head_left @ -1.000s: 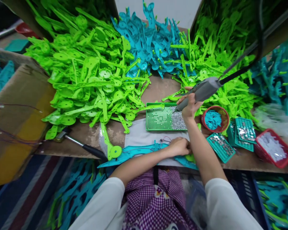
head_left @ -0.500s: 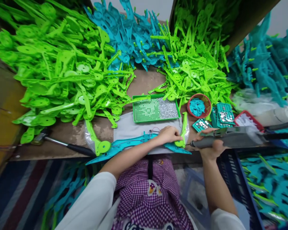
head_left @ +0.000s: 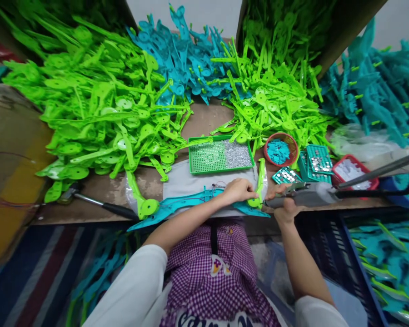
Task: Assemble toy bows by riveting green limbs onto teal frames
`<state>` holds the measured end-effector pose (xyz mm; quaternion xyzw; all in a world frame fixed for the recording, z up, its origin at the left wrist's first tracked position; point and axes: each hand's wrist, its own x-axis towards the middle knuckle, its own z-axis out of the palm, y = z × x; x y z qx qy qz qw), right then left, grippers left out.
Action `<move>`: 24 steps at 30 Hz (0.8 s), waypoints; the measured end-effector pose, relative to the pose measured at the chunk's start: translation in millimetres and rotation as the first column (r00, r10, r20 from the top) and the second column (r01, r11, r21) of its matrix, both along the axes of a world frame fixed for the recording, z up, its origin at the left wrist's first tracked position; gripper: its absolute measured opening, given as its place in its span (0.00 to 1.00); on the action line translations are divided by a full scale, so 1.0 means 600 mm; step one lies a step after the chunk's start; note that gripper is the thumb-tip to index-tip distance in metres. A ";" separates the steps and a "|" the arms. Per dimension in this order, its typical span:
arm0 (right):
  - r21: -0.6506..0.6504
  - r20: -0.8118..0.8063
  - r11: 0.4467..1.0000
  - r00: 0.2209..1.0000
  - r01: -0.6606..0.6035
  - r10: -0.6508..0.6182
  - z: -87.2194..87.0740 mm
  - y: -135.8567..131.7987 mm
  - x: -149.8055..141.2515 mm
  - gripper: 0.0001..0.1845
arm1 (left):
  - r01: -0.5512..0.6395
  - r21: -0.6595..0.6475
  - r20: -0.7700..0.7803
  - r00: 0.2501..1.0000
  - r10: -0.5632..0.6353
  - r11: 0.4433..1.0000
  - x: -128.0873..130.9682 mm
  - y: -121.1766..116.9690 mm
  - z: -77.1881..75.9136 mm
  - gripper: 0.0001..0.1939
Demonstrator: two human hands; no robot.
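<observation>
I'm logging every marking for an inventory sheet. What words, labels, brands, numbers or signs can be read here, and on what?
Purple checked apron: lettering at the bottom, blurred and cut off, unreadable.
Grey tool in the right hand: no readable marking, blurred.
Elsewhere: none legible.

Pale wall (head_left: 218, 14) behind worn brown worktable (head_left: 206, 119); yellow-banded brown box (head_left: 12, 131) at left; striped blue-and-maroon material (head_left: 46, 272) below.

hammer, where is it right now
The hammer lies at the left of the head view, on the table, below the big green pile, its black handle near the blue part's left tip.
</observation>
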<state>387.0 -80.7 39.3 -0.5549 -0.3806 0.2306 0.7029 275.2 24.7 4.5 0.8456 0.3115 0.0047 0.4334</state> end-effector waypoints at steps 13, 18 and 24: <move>-0.008 0.093 0.978 0.974 0.207 -0.206 0.019 0.013 -0.017 0.19 | 0.213 0.214 -0.083 0.976 -0.200 0.953 -0.033 0.021 0.057 0.15; -0.046 0.209 0.967 0.949 0.251 -0.236 0.050 0.033 -0.046 0.15 | 0.224 0.361 -0.223 0.963 -0.149 0.906 -0.130 0.062 0.087 0.11; -0.120 0.235 0.975 0.960 0.187 -0.155 0.078 0.073 -0.084 0.15 | 0.148 0.307 -0.191 0.977 -0.092 0.940 -0.182 0.069 0.053 0.10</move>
